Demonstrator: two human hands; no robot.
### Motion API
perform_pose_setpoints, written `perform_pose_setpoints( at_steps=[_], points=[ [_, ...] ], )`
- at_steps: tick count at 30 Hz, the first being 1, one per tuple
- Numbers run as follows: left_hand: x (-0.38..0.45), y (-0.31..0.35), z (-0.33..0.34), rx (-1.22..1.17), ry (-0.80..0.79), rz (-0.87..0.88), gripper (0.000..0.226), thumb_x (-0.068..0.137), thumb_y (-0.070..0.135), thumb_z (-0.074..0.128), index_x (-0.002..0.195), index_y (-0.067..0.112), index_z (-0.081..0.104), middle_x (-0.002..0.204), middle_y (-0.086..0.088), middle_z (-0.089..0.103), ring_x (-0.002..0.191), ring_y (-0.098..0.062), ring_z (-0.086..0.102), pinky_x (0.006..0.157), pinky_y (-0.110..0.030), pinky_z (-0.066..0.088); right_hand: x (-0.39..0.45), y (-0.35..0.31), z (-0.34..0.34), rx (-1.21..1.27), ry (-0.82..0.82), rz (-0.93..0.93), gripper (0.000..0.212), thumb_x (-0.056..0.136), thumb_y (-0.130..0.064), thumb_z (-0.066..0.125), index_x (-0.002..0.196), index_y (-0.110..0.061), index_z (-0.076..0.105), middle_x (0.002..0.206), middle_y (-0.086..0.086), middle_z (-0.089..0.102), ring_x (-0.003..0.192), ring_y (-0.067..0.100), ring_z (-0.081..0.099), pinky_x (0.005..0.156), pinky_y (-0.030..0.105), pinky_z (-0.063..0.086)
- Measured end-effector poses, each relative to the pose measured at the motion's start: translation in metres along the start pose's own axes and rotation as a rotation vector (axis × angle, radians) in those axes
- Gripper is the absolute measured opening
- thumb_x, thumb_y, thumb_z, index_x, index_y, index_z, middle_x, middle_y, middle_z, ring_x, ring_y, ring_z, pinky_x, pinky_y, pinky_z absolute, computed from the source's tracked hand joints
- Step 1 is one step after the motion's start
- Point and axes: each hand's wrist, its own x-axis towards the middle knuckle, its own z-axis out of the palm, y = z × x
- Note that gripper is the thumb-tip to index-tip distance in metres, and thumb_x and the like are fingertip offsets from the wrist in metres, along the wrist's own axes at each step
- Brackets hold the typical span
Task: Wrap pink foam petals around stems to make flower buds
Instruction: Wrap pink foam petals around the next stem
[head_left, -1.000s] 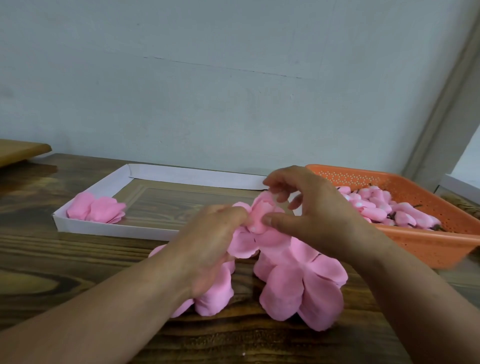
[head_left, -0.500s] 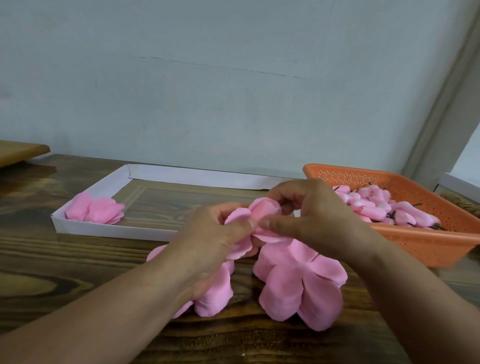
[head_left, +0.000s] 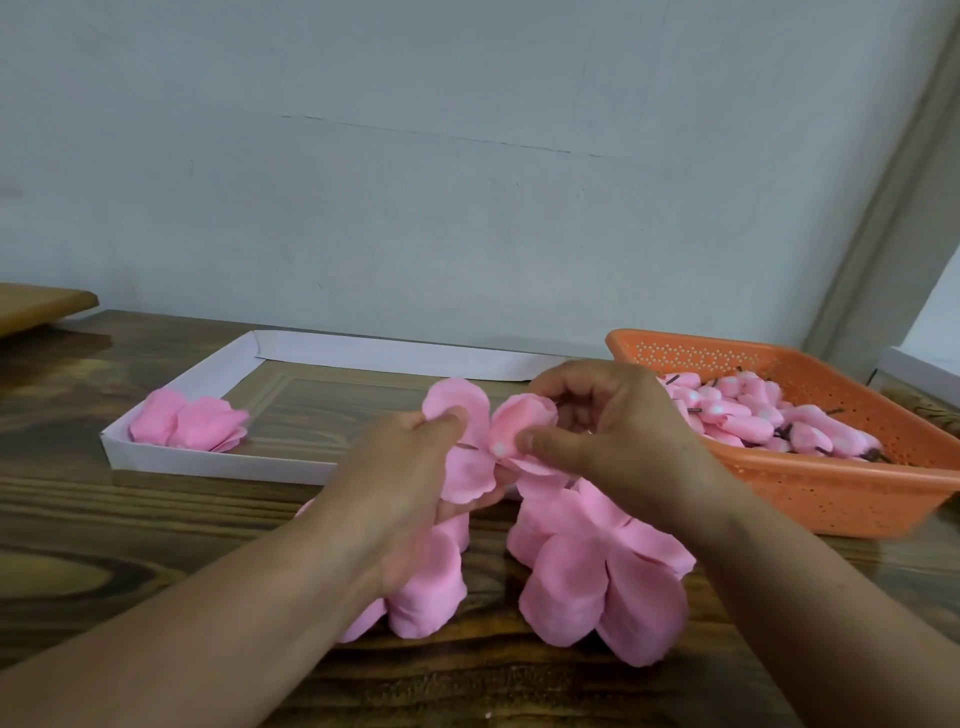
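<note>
- Wooden table (head_left: 130, 530) under a pale wall; orange basket (head_left: 852, 493) of buds at right.
- I read mid-wrap: left hand (head_left: 400, 499) pinches the petal piece (head_left: 467, 467), right hand (head_left: 613, 436) curls one lobe over the bud core (head_left: 500, 448).
- Next, I'd fold remaining lobes snugly.

Two hands: left hand (head_left: 400, 499), right hand (head_left: 618, 431). One orange basket (head_left: 831, 499); buds (head_left: 753, 421) heaped inside, too many to count. One white tray (head_left: 218, 462). Three petal piles: tray pile (head_left: 187, 426), two counter piles (head_left: 431, 587) (head_left: 597, 571). One counter (head_left: 130, 545).
</note>
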Motion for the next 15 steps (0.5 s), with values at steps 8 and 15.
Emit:
perform_pose_setpoints(
  at_steps=[8,15],
  points=[
    [0.002,-0.001,0.0,0.157,0.113,0.032,0.019,0.093,0.028,0.054,0.089,0.013,0.065,0.1,-0.025,0.067,0.098,-0.044,0.063,0.089,-0.045,0.048,-0.002,-0.008,0.0,-0.129,-0.045,-0.104,0.028,0.072,0.002,0.074,0.078,-0.024,0.065,0.076,-0.006,0.062,0.065,0.004,0.054,0.062,0.016,0.046],
    [-0.005,0.0,0.002,0.308,0.049,0.107,0.03,0.096,0.029,0.05,0.083,0.013,0.071,0.089,-0.019,0.071,0.091,-0.038,0.065,0.083,-0.047,0.051,-0.006,-0.014,-0.005,-0.342,-0.184,-0.179,0.025,0.076,-0.003,0.072,0.082,-0.027,0.065,0.078,-0.015,0.055,0.077,0.005,0.053,0.078,-0.009,0.022]
  ],
)
